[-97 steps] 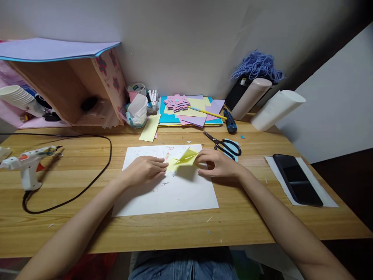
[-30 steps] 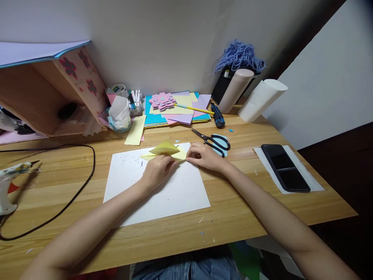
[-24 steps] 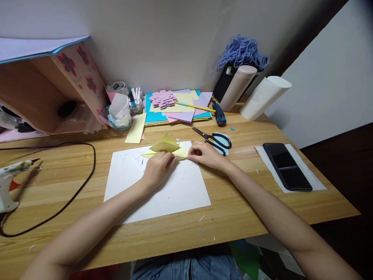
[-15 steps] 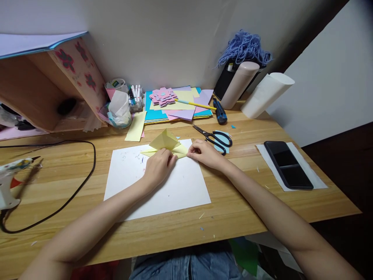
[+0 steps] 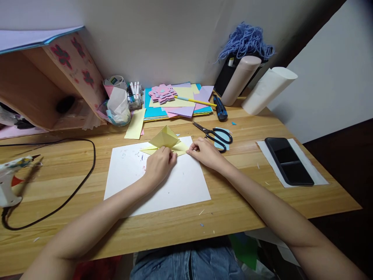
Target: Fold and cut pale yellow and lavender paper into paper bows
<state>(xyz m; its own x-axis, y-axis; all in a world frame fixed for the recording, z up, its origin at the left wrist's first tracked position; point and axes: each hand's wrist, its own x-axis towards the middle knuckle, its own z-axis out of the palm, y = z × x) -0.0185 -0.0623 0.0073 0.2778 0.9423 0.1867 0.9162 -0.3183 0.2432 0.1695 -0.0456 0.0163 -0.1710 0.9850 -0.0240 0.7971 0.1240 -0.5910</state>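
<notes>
A piece of folded yellow paper (image 5: 164,138) lies on a white sheet (image 5: 131,182), with a pointed flap standing up at the back and a flat point at each side. My left hand (image 5: 160,163) has its curled fingers on the near middle edge of the folded paper and hides part of it. At the paper's right-hand tip, my right hand (image 5: 204,151) pinches with thumb and forefinger. Just beyond my right hand lie black-handled scissors (image 5: 215,136), partly over a small light-blue paper square (image 5: 223,144).
Stacked coloured paper (image 5: 150,112) at the back bears a pink paper flower (image 5: 163,94) and a yellow pencil (image 5: 201,102). A box cutter (image 5: 220,109) lies beside it. A phone (image 5: 288,161) is at right; a glue gun (image 5: 11,182) with its cord is at left.
The view has shifted slightly. Both hands stay at nearly the same places on the folded yellow paper.
</notes>
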